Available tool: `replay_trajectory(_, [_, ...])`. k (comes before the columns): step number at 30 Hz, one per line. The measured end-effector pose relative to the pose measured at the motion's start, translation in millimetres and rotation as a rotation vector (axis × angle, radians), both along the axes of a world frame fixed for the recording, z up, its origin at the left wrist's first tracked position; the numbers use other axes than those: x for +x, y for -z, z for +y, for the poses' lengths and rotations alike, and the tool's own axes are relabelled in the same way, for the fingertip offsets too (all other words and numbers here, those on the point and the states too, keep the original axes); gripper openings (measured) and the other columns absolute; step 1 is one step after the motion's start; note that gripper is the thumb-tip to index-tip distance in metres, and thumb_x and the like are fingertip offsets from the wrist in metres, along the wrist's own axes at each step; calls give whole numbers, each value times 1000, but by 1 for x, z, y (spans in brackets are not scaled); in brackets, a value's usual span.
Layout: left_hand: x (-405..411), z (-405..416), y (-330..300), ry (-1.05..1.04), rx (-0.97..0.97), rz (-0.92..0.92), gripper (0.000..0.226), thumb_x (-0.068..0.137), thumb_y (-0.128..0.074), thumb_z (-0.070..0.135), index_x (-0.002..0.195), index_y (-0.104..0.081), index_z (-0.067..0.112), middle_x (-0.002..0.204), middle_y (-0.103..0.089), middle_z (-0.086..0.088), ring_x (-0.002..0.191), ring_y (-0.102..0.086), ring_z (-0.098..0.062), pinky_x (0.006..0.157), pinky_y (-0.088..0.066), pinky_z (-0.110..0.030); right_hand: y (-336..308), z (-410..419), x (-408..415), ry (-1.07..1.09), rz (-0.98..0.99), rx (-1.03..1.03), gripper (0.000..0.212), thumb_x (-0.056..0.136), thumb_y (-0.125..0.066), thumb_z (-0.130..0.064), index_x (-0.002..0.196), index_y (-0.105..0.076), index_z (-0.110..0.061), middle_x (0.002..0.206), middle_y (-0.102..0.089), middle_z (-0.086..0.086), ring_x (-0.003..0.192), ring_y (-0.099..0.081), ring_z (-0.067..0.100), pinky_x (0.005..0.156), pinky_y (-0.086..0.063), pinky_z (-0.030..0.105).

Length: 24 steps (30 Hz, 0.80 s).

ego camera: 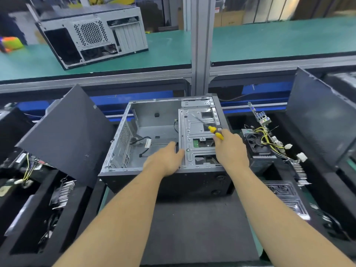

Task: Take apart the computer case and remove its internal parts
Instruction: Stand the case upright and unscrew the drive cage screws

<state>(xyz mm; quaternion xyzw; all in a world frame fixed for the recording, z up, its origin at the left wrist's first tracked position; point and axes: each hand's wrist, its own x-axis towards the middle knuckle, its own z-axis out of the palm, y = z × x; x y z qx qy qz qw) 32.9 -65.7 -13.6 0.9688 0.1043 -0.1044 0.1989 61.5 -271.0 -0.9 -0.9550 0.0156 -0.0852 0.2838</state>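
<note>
Fingers (pixel 218 140) of our right hand (pixel 230 149) clench the yellow-handled screwdriver (pixel 215 132), its shaft slanting up-left over the metal drive cage (pixel 199 135). Our left hand (pixel 165 158) grips the cage's near-left edge. We see the open computer case (pixel 154 132) lying mid-frame on the table, the cage filling its right half, directly under the screwdriver tip, nearer our right hand.

Head-worn view, facing forward and down, close
</note>
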Motion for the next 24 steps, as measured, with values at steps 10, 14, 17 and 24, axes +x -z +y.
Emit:
replay_trajectory(10, [7, 2, -7, -40, 10, -27, 55, 99, -29, 60, 144, -39, 30, 140, -58, -2, 116, -57, -30, 80, -40, -41, -18, 13, 15, -57, -255, 8, 35, 100, -51, -40, 121, -62, -15, 110, -54, 7, 99, -52, 27, 82, -45, 43])
replay_trajectory(14, [6, 1, -9, -58, -10, -33, 54, 97, -31, 61, 143, -36, 32, 141, -57, -3, 118, -56, -32, 82, -41, -42, -60, 28, 15, -333, -230, 257, 30, 91, -69, -35, 114, -69, -16, 99, -63, 1, 88, -55, 15, 77, -45, 29])
replay_trajectory(17, [2, -4, -9, -70, 25, -70, 53, 99, -30, 57, 146, -28, 34, 139, -59, -6, 118, -58, -35, 81, -40, -43, -93, 27, 23, -317, -236, 386, 35, 81, -81, -34, 110, -66, -23, 98, -64, -10, 81, -59, 0, 69, -41, 7])
replay_trajectory(24, [2, -5, -9, -48, 60, -125, 50, 101, -30, 49, 149, -29, 35, 130, -64, -8, 101, -57, -33, 75, -39, -42, -118, 28, 34, -272, -408, 302, 24, 91, -69, -33, 88, -52, -16, 70, -51, -9, 63, -53, -1, 51, -38, 7])
